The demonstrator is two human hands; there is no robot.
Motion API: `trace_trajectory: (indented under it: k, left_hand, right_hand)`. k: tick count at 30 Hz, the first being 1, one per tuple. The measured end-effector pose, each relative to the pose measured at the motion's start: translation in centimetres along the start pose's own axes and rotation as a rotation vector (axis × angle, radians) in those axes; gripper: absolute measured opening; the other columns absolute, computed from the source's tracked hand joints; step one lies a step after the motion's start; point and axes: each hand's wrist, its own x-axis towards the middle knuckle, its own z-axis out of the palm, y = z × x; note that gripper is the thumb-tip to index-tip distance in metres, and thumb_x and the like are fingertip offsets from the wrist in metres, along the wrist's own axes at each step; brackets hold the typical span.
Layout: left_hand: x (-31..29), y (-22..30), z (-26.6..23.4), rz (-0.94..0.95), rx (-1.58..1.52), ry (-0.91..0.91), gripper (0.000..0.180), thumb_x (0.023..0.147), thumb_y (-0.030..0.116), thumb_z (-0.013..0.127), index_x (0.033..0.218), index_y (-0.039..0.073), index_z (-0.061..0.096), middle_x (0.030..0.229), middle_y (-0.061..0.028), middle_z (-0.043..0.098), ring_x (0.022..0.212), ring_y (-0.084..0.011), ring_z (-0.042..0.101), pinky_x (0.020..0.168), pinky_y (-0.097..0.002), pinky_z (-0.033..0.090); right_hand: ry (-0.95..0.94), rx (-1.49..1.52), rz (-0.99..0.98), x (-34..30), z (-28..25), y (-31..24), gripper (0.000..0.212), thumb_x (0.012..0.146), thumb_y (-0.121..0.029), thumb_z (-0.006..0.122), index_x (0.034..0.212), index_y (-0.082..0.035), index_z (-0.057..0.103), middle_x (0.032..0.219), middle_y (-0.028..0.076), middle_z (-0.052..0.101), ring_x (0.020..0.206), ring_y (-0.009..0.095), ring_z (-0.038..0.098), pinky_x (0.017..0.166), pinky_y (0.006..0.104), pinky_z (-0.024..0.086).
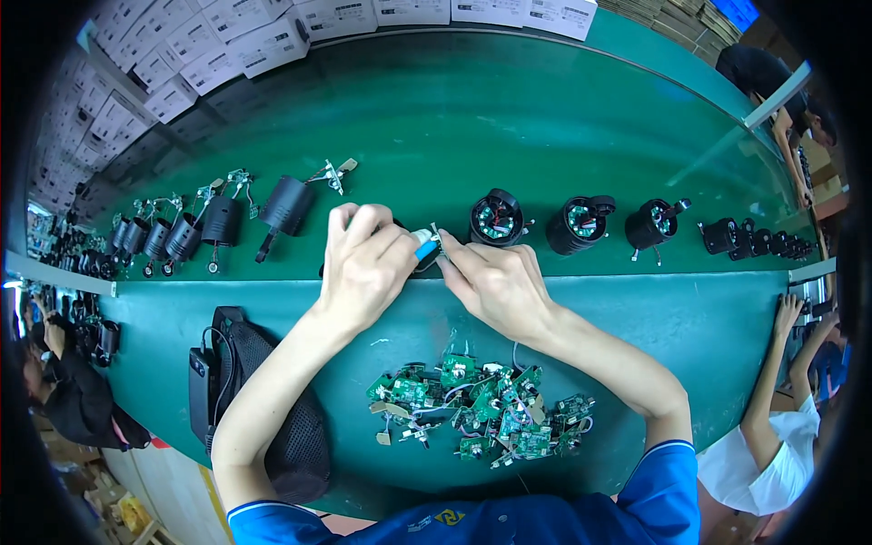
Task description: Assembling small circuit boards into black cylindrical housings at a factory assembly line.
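My left hand [368, 263] is closed, its fingers curled beside a small white and blue piece [425, 247]; I cannot make out what that piece is. Facing it, my right hand [498, 280] pinches the edge of a small circuit board [435, 234] between thumb and fingertips. Part of a black housing shows under and behind the left hand, mostly hidden. Just beyond the right hand stands an open black cylindrical housing [496, 216] with a board and wires inside. Nearer to me, between my forearms, lies a loose pile of green circuit boards [490, 409].
Black cylinders with boards hanging on wires [286, 204] line the left; more housings [576, 224] stand to the right. A black mesh bag [291, 427] and a black power bank [202, 386] lie by my left forearm. White boxes [259, 45] are stacked behind. Co-workers sit at both sides.
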Motion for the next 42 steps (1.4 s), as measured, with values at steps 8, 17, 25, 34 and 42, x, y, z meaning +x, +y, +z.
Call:
trace_trajectory:
  k: [8, 17, 25, 34, 42]
  left_hand:
    - [1.3, 0.0, 1.3, -0.017, 0.042, -0.077, 0.005, 0.075, 0.013, 0.066, 0.076, 0.008, 0.066, 0.071, -0.0051, 0.059, 0.085, -0.0215, 0.053, 0.081, -0.0405, 0.041]
    - [9.5, -3.9, -2.3, -0.314, 0.224, 0.138, 0.031, 0.076, 0.021, 0.069, 0.104, 0.007, 0.070, 0.096, -0.0118, 0.068, 0.090, -0.0314, 0.058, 0.080, -0.0436, 0.047]
    - [15.6, 5.4, 4.9, 0.007, 0.298, -1.199, 0.044, 0.069, 0.037, 0.075, 0.099, 0.005, 0.069, 0.088, -0.0113, 0.071, 0.080, -0.0347, 0.066, 0.075, -0.0415, 0.054]
    - [6.3, 3.4, 1.9, -0.283, 0.347, -0.837, 0.075, 0.071, 0.044, 0.073, 0.130, 0.004, 0.048, 0.114, -0.0191, 0.061, 0.107, -0.0310, 0.059, 0.086, -0.0426, 0.049]
    - [3.9, 2.5, 3.1, -0.003, -0.004, -0.453, 0.049, 0.084, 0.020, 0.065, 0.127, -0.001, 0.054, 0.123, -0.0163, 0.059, 0.117, -0.0297, 0.054, 0.099, -0.0427, 0.043]
  right_hand:
    - [-0.258, -0.078, 0.179, 2.1, -1.4, -0.7, 0.025, 0.084, -0.009, 0.067, 0.105, 0.004, 0.066, 0.063, 0.008, 0.064, 0.041, 0.021, 0.053, 0.040, 0.0315, 0.041]
    - [-0.582, 0.274, 0.346, -8.5, -15.0, -2.1, 0.015, 0.083, -0.008, 0.067, 0.097, -0.004, 0.070, 0.093, 0.005, 0.069, 0.057, 0.016, 0.058, 0.054, 0.0282, 0.049]
    - [-0.570, 0.090, -0.172, -10.2, -10.8, -0.5, 0.039, 0.076, -0.007, 0.063, 0.115, -0.006, 0.061, 0.109, 0.007, 0.058, 0.085, 0.021, 0.051, 0.046, 0.0277, 0.046]
    - [-0.640, -0.494, -0.237, -11.7, -11.5, -2.0, 0.039, 0.079, -0.011, 0.062, 0.116, 0.002, 0.059, 0.102, 0.014, 0.059, 0.070, 0.019, 0.051, 0.038, 0.0289, 0.041]
    - [-0.590, 0.372, 0.545, -6.8, -13.0, 2.7, 0.045, 0.083, -0.016, 0.057, 0.122, 0.005, 0.057, 0.114, 0.023, 0.063, 0.075, 0.022, 0.064, 0.047, 0.0273, 0.051]
